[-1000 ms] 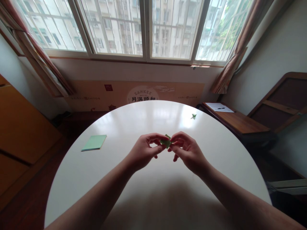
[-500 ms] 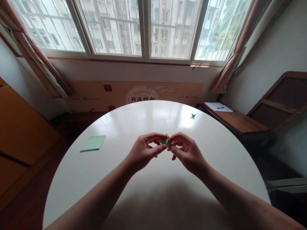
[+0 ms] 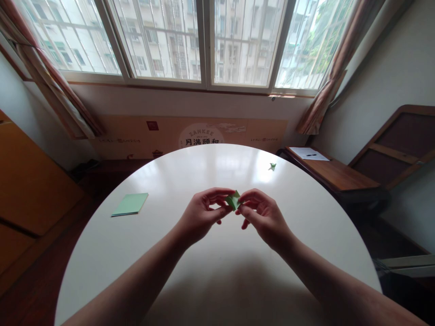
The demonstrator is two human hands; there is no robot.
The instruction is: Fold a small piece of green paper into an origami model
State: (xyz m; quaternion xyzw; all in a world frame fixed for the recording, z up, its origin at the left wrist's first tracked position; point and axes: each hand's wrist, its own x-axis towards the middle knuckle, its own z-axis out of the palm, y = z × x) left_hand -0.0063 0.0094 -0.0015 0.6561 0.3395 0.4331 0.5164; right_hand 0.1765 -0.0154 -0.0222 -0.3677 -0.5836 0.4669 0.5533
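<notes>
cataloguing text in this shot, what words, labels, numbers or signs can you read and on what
"ZANKEE": tan panel, arched
"月满颐和": same panel, large, below
Small line between them: too small to read surely
Script at the panel's left and right: too blurred
Red square on the panel: marks unreadable
Folded green paper: none visible

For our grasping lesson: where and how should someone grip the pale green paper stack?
The pale green paper stack is probably best pinched at its right edge, from the right, thumb on top: it lies flat and thin, and that edge faces the left hand, holding folded green paper.
</notes>
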